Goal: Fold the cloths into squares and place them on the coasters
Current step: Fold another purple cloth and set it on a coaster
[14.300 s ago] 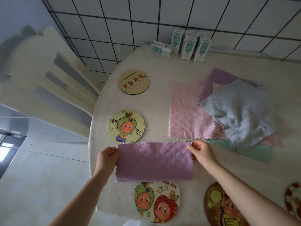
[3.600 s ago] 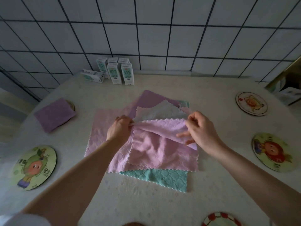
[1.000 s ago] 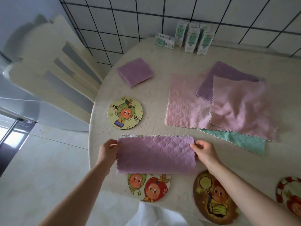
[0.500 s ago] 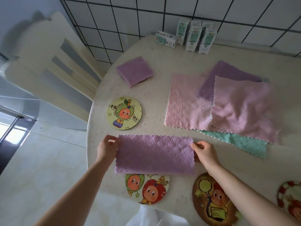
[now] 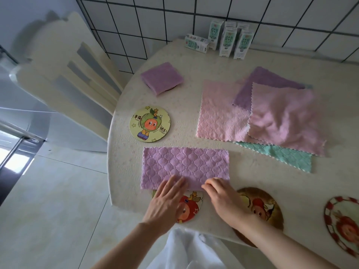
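Off the ends of the purple cloth, onto its near edge: your left hand lies flat, right hand grip unclear; half-fold set.

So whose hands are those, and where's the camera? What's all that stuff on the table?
There's no machine here, just a person's two bare hands. The camera sits on their head, looking down. The left hand lies flat on a purple cloth folded into a strip; the right hand curls its fingers at the same near edge. Farther off are a pile of unfolded cloths, round cartoon coasters, one folded purple square already on a coaster, and small cartons at the back.
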Motion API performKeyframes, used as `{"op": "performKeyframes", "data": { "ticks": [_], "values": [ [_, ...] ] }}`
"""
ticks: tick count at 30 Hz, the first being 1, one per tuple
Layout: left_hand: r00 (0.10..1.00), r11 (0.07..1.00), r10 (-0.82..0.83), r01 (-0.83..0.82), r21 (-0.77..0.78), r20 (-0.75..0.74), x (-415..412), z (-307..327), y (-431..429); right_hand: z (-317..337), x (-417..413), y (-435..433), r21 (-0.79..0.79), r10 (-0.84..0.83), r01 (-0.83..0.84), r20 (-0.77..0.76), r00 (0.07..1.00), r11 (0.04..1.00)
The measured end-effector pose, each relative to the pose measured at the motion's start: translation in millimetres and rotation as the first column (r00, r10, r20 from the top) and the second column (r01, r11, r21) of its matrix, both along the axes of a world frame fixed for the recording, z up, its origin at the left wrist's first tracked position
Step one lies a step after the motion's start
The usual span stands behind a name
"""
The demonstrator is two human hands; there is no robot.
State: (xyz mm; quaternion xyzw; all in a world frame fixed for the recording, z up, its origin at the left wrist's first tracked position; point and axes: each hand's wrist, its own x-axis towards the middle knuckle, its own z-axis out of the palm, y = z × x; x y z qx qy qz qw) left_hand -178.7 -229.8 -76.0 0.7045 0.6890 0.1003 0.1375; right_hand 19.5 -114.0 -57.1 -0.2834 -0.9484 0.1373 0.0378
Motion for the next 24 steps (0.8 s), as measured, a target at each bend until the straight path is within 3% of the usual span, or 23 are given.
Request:
{"op": "performKeyframes", "data": {
  "ticks": [7, 13, 24],
  "values": [
    [0.992, 0.994, 0.089, -0.094, -0.055, -0.09, -23.9, -8.4, -26.0, 4.4, 23.4, 3.2, 0.134, 0.023, -0.04, 0.126, 0.992, 0.99],
    [0.966, 0.957, 0.233, -0.248, -0.151, -0.111, -45.4, -11.5, -54.6, 2.9, 20.3, 7.4, 0.134, 0.02, -0.062, 0.299, 0.954, 0.989],
    [0.943, 0.939, 0.305, -0.321, -0.121, -0.136, -37.0, -5.5, -48.7, 12.9, 6.5, 26.3, 0.098, 0.097, -0.142, 0.367, 0.925, 0.985]
  ]
}}
